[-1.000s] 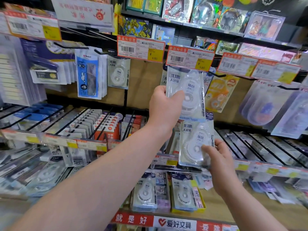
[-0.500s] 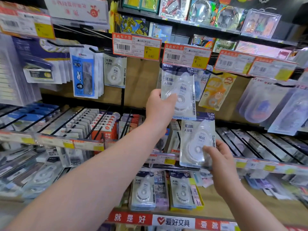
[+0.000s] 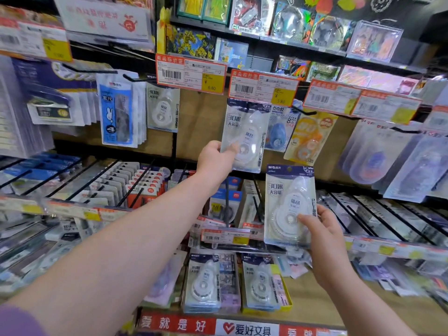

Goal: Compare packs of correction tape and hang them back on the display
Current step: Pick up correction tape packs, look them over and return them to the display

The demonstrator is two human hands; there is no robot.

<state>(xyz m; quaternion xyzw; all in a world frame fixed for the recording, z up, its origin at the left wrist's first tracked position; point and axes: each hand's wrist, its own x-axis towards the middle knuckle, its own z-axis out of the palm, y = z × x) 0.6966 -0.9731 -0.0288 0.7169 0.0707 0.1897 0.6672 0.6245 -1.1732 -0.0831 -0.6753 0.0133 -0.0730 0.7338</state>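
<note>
Change: the two packs, held overlapping a second ago, have been drawn apart. The upper pack point(image 3: 249, 132) has been kept up at the display, and the lower pack point(image 3: 288, 202) has been brought down and to the right, clear of it.
Meaning for the task: the comparing is judged finished or nearly so, and the hanging-back is judged begun with the upper pack.
Upper pack: it is held up against the back panel, with its top edge tucked under the 5.80 price tag point(image 3: 263, 89). Whether its hole has been threaded on the hook cannot be told, since the tag hides it.
Lower pack: it is held upright in front of the lower peg rows, well below that tag and apart from the upper pack.
Left grip: the left hand point(image 3: 214, 161) is clamped on the upper pack's lower left corner, with the thumb laid on the front.
Right grip: the right hand point(image 3: 322, 234) is clamped on the lower pack's lower right part, with the thumb laid across the blister.
Packs in hand: two are counted, one per hand, with the same print.
Like packs on display: three are counted. One hanging pack point(image 3: 163, 110) is seen under the 6.80 price tag point(image 3: 191, 73), and two are stood on the bottom shelf: the left shelf pack point(image 3: 203, 284) and the right shelf pack point(image 3: 260, 284).
Neighbours: one blue pack point(image 3: 276, 129) and one orange pack point(image 3: 308, 139) are hung just right of the upper pack.
Legible price tags: two.
</note>
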